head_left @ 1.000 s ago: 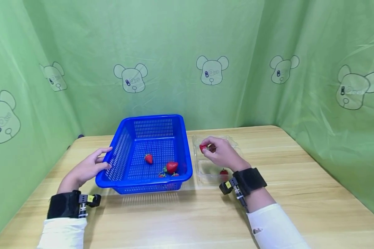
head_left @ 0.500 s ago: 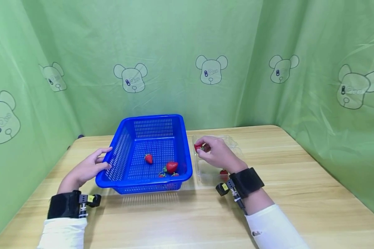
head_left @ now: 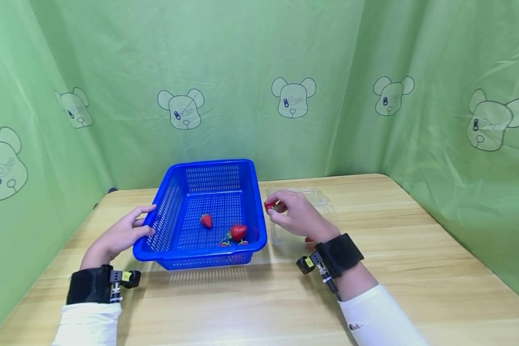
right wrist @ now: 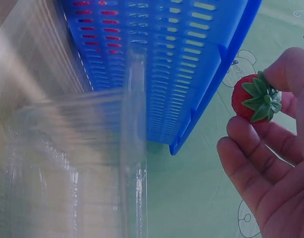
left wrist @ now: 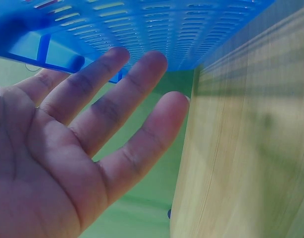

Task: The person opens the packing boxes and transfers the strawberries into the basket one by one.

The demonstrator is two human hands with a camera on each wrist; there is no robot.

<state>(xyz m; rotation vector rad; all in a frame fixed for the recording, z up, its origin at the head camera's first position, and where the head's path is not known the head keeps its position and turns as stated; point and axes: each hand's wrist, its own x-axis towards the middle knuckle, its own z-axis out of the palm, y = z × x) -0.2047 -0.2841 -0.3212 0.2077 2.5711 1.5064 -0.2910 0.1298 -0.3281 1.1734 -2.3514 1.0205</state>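
Note:
In the head view my left hand (head_left: 123, 234) is at the left rim of the blue plastic basket (head_left: 261, 226), its thumb and index fingertips on the rim. Its other fingers (left wrist: 157, 119) extend nearly straight beneath the rim beside the slotted wall in the left wrist view. My right hand (head_left: 300, 216) pinches a strawberry (head_left: 269, 206) between thumb and fingers, just outside the basket's right rim and above a clear plastic box (head_left: 281, 236). Green leaves of that strawberry (right wrist: 261, 101) face the right wrist camera. Several strawberries (head_left: 238, 233) lie inside the basket.
Another strawberry (head_left: 310, 241) is in the clear box's near right part, partly covered by my right wrist. The wooden table (head_left: 225, 307) carries basket and box. A green curtain (head_left: 242, 57) with bear-head prints hangs behind and at both sides.
My right hand has moved left with the strawberry, from over the clear box toward the basket's right rim. The left hand and basket have stayed put.

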